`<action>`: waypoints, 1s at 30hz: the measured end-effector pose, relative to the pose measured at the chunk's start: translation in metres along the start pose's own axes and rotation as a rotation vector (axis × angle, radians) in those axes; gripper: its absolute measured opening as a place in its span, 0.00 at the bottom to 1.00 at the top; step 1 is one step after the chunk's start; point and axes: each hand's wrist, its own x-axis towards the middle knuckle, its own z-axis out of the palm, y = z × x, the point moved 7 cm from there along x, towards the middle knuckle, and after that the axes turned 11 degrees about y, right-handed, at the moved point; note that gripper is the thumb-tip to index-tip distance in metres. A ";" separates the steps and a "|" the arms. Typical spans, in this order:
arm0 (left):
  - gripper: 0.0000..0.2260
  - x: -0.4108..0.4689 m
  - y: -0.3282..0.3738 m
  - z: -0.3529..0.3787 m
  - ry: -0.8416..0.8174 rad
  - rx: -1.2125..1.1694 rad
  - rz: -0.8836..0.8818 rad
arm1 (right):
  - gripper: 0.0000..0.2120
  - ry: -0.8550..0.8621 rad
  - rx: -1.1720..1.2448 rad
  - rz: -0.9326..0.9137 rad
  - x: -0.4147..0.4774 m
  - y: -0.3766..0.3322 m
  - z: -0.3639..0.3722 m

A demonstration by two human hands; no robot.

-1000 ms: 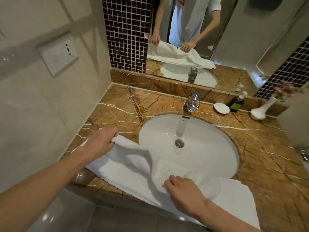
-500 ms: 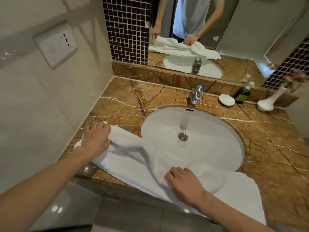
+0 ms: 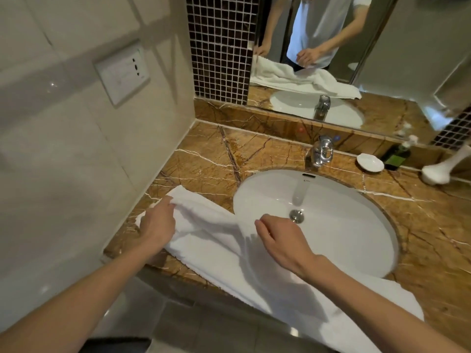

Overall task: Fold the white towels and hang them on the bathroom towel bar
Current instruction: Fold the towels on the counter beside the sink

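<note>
With the left hand [image 3: 158, 222] gripping the white towel [image 3: 216, 253] end and the right hand [image 3: 279, 239] pinching a raised fold, lay edges evenly together.

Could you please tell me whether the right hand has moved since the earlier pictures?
Yes. The right hand has moved forward over the towel, away from the person, and is now much closer to the drain.

One wide-angle head-worn camera looks steeply down, close over the brown veined marble desk [image 3: 204, 159], facing the far wall mirror [image 3: 407, 47], where left hand [image 3: 158, 222] and right hand [image 3: 277, 238] reach from the near edge onto the white terry towel [image 3: 216, 243].
</note>
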 end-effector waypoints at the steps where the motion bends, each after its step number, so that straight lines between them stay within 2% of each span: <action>1: 0.12 -0.002 -0.002 -0.001 -0.008 -0.091 -0.046 | 0.15 0.010 0.031 0.023 0.015 -0.003 0.005; 4: 0.09 -0.010 -0.008 -0.002 -0.046 -0.317 -0.186 | 0.10 -0.052 0.121 0.071 0.056 -0.010 0.035; 8: 0.07 -0.020 -0.018 0.003 -0.092 -0.635 -0.493 | 0.14 -0.231 0.330 0.068 0.089 -0.031 0.080; 10: 0.08 -0.028 -0.018 0.005 -0.047 -0.755 -0.632 | 0.14 -0.299 0.365 0.021 0.098 -0.043 0.099; 11: 0.11 -0.030 -0.019 0.002 0.021 -0.743 -0.674 | 0.17 -0.346 0.368 0.032 0.100 -0.047 0.108; 14: 0.16 -0.032 -0.019 -0.010 0.231 -0.759 -0.799 | 0.32 -0.490 0.412 0.077 0.090 -0.055 0.132; 16: 0.14 -0.033 -0.016 -0.010 0.285 -0.907 -0.938 | 0.40 -0.527 0.341 -0.025 0.082 -0.062 0.142; 18: 0.13 -0.033 -0.009 -0.007 0.305 -1.070 -1.011 | 0.42 -0.553 0.295 -0.098 0.076 -0.065 0.147; 19: 0.12 -0.034 -0.006 -0.005 0.298 -1.132 -1.014 | 0.40 -0.579 0.299 -0.096 0.075 -0.065 0.148; 21: 0.11 -0.036 -0.001 -0.003 0.233 -1.282 -1.021 | 0.31 -0.635 0.352 -0.036 0.076 -0.062 0.147; 24: 0.20 -0.037 0.002 -0.002 0.068 -1.488 -1.021 | 0.18 -0.656 0.607 0.205 0.088 -0.055 0.140; 27: 0.21 -0.038 -0.002 -0.001 -0.051 -1.536 -1.004 | 0.18 -0.652 0.826 0.456 0.098 -0.047 0.141; 30: 0.21 -0.036 -0.005 -0.001 -0.123 -1.603 -0.954 | 0.20 -0.731 0.884 0.608 0.096 -0.047 0.148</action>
